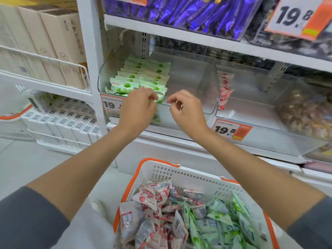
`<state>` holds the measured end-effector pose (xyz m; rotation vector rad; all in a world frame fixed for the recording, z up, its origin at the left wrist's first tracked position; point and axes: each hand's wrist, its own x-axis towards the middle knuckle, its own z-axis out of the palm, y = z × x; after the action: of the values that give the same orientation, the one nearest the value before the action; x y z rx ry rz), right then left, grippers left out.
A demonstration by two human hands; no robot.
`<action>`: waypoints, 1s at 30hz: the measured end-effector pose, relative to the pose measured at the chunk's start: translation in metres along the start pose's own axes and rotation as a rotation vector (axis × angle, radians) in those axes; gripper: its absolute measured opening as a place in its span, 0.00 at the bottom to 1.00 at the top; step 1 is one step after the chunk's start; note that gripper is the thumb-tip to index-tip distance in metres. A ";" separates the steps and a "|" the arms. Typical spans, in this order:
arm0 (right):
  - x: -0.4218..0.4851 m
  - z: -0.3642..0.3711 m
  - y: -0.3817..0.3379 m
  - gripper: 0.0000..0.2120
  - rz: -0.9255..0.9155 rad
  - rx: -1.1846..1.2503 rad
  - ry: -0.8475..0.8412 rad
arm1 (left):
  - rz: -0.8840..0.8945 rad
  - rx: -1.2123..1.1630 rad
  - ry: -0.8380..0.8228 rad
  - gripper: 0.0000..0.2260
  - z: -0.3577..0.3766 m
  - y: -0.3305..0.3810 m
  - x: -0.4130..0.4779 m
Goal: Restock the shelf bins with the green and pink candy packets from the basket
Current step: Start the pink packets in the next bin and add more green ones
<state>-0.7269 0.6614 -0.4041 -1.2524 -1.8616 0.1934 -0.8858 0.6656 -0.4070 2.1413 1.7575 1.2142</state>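
Green packets [140,76] were lined up in rows at the left end of the clear bin [186,76]. Left hand [138,108] was at the bin's front lip, pinching the front packet. Right hand [186,112], just right of that, had curled fingers, and I couldn't tell if they held anything. Basket [179,169] sat below the bin. The packets look light, soft and probably slippery, so I'd grab the sealed edge.

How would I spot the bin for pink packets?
On the white shelf, find the row under the purple packets. The bin sits right of the clear divider, with a few pink packets at its left wall; its neighbour holds green packets.
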 end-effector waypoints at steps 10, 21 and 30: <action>-0.191 -0.044 0.150 0.12 0.584 -0.372 -0.904 | -0.183 -0.023 -0.965 0.09 0.110 0.017 -0.093; -0.235 -0.041 0.167 0.12 0.695 -0.555 -0.885 | -0.091 0.054 -1.107 0.09 0.145 0.019 -0.109; -0.112 -0.058 0.077 0.22 1.148 0.427 -0.539 | -0.133 -0.299 -0.969 0.20 0.104 0.021 -0.094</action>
<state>-0.6179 0.5888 -0.4739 -1.9091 -1.1416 1.5662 -0.8041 0.6165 -0.5121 1.8743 1.1553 0.2508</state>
